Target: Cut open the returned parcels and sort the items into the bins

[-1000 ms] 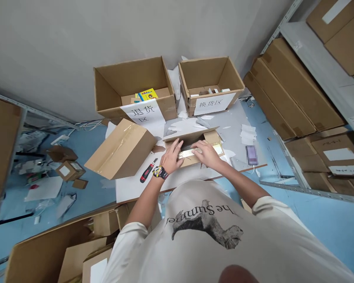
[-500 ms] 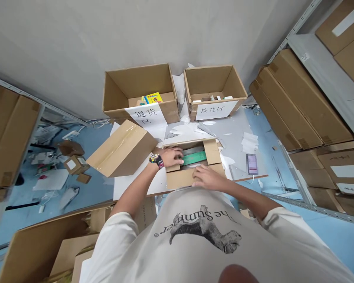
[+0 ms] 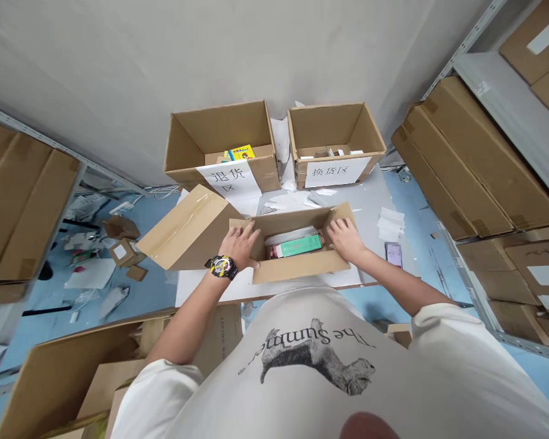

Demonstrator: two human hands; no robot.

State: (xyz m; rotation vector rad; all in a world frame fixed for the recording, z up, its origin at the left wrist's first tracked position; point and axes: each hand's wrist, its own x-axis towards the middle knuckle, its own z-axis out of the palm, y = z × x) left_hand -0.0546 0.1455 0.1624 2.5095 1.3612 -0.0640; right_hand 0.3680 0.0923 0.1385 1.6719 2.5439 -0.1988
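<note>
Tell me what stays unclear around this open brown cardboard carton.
Green-and-white box in the open brown cardboard carton: head view, the carton's near wall hides its lower part.
Yellow package in the left cardboard carton: head view, that carton's front wall hides most of it.
Flat rectangular object on the gray sheet: head view, blurred, unidentifiable.

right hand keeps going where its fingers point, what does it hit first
The right hand would likely meet the far inner wall of the open brown cardboard box first. If it dips, the green-and-white carton lying inside could come first; depth is hard to judge here.
</note>
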